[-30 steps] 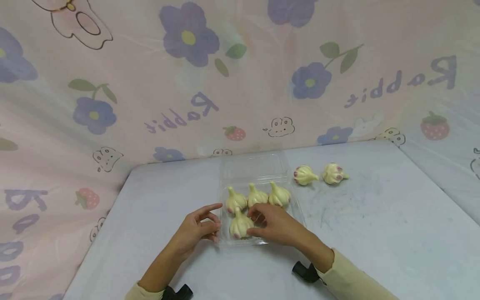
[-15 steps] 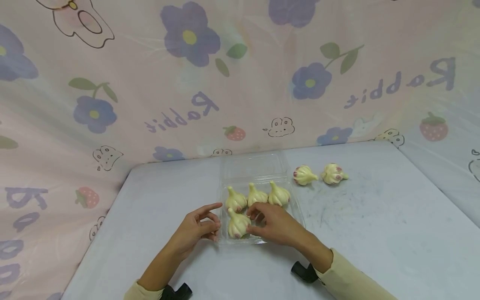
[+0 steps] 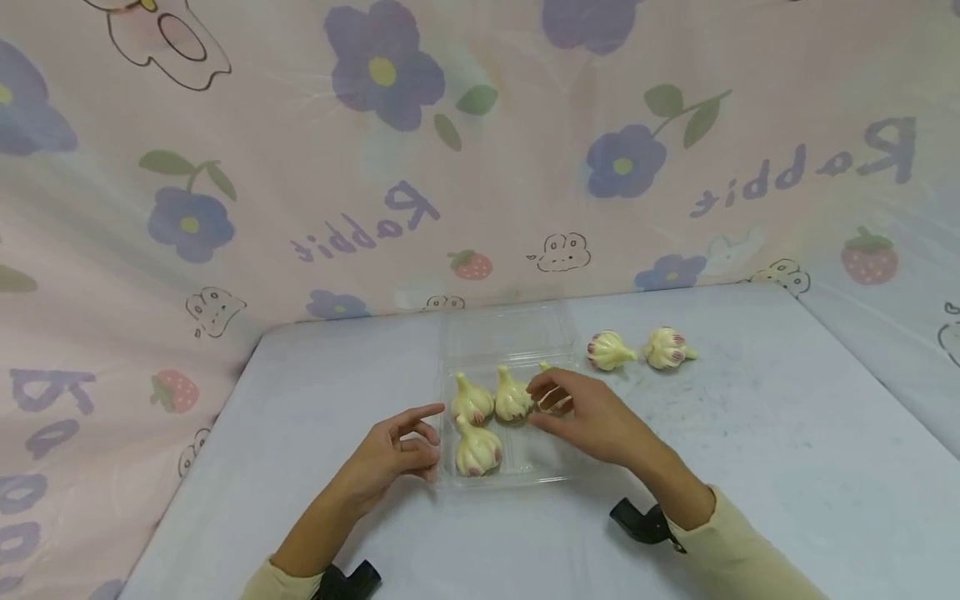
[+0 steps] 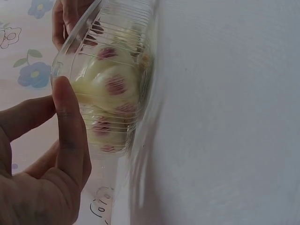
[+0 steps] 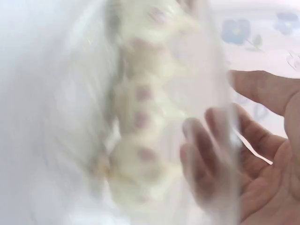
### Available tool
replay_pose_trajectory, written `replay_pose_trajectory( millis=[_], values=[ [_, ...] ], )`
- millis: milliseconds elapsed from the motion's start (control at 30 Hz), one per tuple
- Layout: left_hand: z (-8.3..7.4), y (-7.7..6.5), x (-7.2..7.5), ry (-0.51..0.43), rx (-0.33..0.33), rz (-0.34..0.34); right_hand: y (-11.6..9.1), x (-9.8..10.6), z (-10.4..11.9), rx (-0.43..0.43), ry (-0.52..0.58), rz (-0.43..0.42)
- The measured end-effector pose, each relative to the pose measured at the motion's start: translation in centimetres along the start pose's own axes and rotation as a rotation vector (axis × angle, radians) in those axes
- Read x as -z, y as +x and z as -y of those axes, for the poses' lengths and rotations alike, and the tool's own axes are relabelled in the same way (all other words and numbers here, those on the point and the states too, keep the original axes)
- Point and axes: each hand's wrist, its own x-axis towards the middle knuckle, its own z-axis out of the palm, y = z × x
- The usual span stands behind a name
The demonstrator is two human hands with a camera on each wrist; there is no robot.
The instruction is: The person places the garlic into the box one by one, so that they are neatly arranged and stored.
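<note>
A clear plastic clamshell box (image 3: 536, 458) lies with garlic bulbs in its base. One bulb (image 3: 478, 450) is front left, stem toward the back; behind it are a left bulb (image 3: 472, 404), a middle bulb (image 3: 513, 398) and a right bulb (image 3: 545, 365), mostly hidden by my right hand. My left hand (image 3: 386, 458) touches the box's left side, fingers loosely bent; in the left wrist view a fingertip (image 4: 63, 91) rests at the rim. Over the box's right part, my right hand (image 3: 592, 417) has its fingers relaxed and apart, holding nothing.
Two more garlic bulbs, a nearer one (image 3: 611, 350) and one farther right (image 3: 669, 347), lie on the white table (image 3: 750, 458) beyond the box. The clear lid (image 3: 506, 329) is folded back. A printed curtain (image 3: 510, 167) hangs behind the table.
My right hand has left the front garlic bulb and moved right and slightly back. That bulb shifted a little left against the box's side earlier. My left hand stays put.
</note>
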Motion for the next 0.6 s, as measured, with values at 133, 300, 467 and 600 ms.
replay_pose_trajectory(
  millis=[133, 300, 467, 600],
  values=[
    [-0.2, 0.0, 0.1, 0.010, 0.002, 0.005, -0.5, 2.4, -0.9, -0.004, -0.034, -0.046],
    [-0.3, 0.1, 0.4, 0.028, -0.010, 0.012, -1.2, 6.4, -2.6, -0.072, -0.083, -0.082],
    [-0.3, 0.2, 0.5, 0.021, -0.009, 0.020, -2.3, 10.5, -5.4, -0.196, -0.106, -0.120],
    [-0.2, 0.0, 0.5, 0.013, -0.002, 0.014, -3.1, 12.4, -8.0, -0.289, -0.121, -0.139]
  ],
)
